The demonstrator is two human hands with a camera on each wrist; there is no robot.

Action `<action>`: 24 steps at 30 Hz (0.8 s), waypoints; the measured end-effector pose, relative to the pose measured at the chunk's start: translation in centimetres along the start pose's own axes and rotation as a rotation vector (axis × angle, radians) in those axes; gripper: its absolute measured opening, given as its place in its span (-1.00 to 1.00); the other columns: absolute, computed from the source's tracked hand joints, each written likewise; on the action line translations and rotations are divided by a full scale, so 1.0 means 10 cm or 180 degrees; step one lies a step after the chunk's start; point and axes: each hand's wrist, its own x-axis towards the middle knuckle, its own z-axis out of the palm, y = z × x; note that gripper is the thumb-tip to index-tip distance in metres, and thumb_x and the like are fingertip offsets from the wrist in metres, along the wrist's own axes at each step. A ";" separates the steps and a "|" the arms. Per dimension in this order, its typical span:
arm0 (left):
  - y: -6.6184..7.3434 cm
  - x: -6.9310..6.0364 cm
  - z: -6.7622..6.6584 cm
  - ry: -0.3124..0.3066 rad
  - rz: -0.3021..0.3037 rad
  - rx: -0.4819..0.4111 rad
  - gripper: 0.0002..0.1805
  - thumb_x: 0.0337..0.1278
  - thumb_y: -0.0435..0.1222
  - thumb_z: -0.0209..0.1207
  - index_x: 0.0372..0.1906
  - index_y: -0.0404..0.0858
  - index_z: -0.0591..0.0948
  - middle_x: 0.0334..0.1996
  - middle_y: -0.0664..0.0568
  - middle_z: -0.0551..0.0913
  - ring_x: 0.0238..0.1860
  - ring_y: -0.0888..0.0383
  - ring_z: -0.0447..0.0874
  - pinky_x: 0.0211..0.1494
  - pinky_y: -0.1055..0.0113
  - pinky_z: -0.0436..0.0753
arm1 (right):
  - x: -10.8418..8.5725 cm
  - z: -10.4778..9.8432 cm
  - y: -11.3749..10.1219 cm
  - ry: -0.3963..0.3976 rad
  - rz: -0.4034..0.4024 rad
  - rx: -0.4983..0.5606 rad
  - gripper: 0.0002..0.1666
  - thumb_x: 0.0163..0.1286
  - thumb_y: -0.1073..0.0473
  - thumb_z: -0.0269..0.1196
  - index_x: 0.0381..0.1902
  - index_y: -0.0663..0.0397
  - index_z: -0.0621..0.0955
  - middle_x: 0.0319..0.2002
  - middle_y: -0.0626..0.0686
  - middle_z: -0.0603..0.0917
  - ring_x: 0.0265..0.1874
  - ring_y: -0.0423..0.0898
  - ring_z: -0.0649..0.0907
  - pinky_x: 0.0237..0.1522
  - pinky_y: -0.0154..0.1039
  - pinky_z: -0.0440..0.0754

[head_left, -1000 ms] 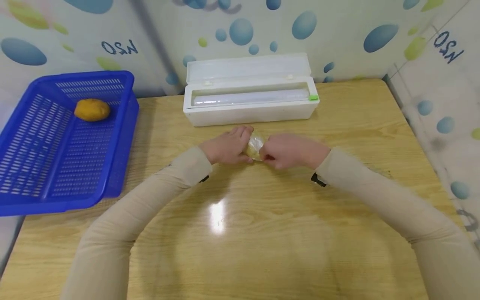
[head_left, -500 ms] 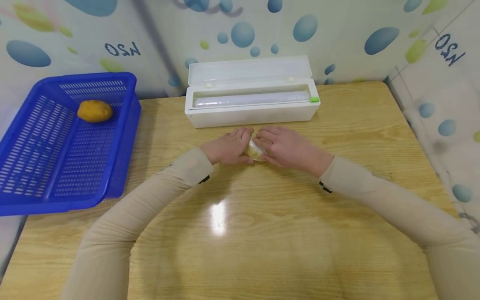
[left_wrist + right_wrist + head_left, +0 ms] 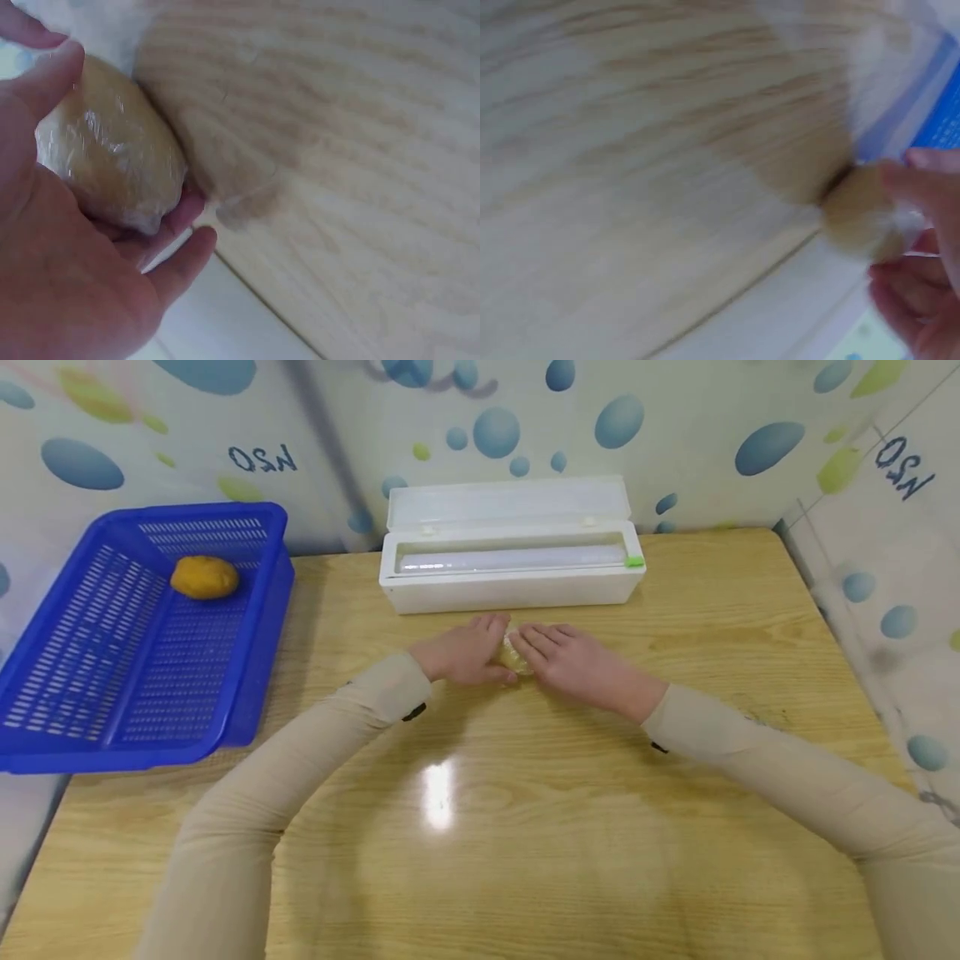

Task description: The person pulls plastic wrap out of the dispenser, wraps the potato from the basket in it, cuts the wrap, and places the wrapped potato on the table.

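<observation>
The left hand (image 3: 468, 656) and right hand (image 3: 581, 668) cup the wrapped item (image 3: 109, 169) between thumb and fingers, on the tabletop (image 3: 540, 852) before the open box (image 3: 510, 590). Smoothing the film (image 3: 94, 124) seems in hand; the next move would call for pressing any loose edge flat.

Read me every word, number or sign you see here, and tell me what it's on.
Roughly "O2N", middle character uncertain: dark writing on the back wall.
Roughly "O2N", equally uncertain: slanted dark lettering on the right wall.
Both may be reversed or upside down.
I can read no text on the wrapped item, white box or blue basket.
</observation>
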 end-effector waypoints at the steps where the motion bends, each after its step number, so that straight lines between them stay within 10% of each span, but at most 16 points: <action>1: -0.02 0.00 -0.01 0.0014 0.0042 -0.0103 0.02 0.27 0.06 0.15 0.44 -0.54 -0.11 0.41 -0.44 0.01 0.42 -0.21 0.01 0.43 0.09 0.08 | 0.00 0.02 0.04 0.0006 0.0025 0.0223 -0.40 0.34 0.21 0.28 0.25 0.43 0.42 0.17 0.34 0.51 0.11 0.16 0.56 0.08 -0.02 0.52; 7: -0.10 -0.08 -0.05 0.0173 0.0292 -0.0657 0.01 0.31 -0.03 0.13 0.48 -0.45 -0.23 0.46 -0.36 -0.10 0.42 -0.15 0.04 0.43 0.14 0.08 | 0.00 0.07 0.29 -0.0105 0.0540 0.2271 -0.32 0.35 0.22 0.27 0.33 0.41 0.33 0.16 0.31 0.52 -0.09 0.06 0.63 -0.03 -0.07 0.57; 11: -0.06 -0.12 0.04 0.0383 0.0377 -0.0708 -0.05 0.17 -0.10 0.29 0.42 -0.46 0.00 0.26 -0.38 0.24 0.19 -0.12 0.38 0.24 0.12 0.40 | 0.03 0.09 0.34 -0.0260 0.0739 0.2987 -0.37 0.44 0.21 0.16 0.35 0.41 0.28 0.12 0.31 0.56 -0.30 -0.06 0.55 -0.15 -0.11 0.53; 18: -0.02 -0.03 0.14 0.0788 0.0223 -0.0566 -0.19 -0.07 -0.17 0.46 0.16 -0.50 0.28 0.00 -0.28 0.47 -0.01 -0.07 0.49 0.08 0.20 0.52 | 0.03 0.09 0.20 -0.0281 0.0918 0.2688 -0.39 0.54 0.28 -0.05 0.38 0.55 0.09 0.26 0.44 0.35 0.14 0.16 0.51 0.20 0.02 0.39; 24: 0.02 0.05 0.03 0.0598 0.0069 -0.0312 -0.27 -0.09 -0.13 0.46 0.05 -0.50 0.38 -0.03 -0.23 0.44 -0.01 -0.06 0.35 0.09 0.16 0.43 | 0.00 0.14 0.01 -0.0431 0.1036 0.2414 0.07 0.21 0.33 0.15 0.41 0.55 -0.26 0.43 0.47 -0.16 0.41 0.27 0.05 0.39 0.00 0.04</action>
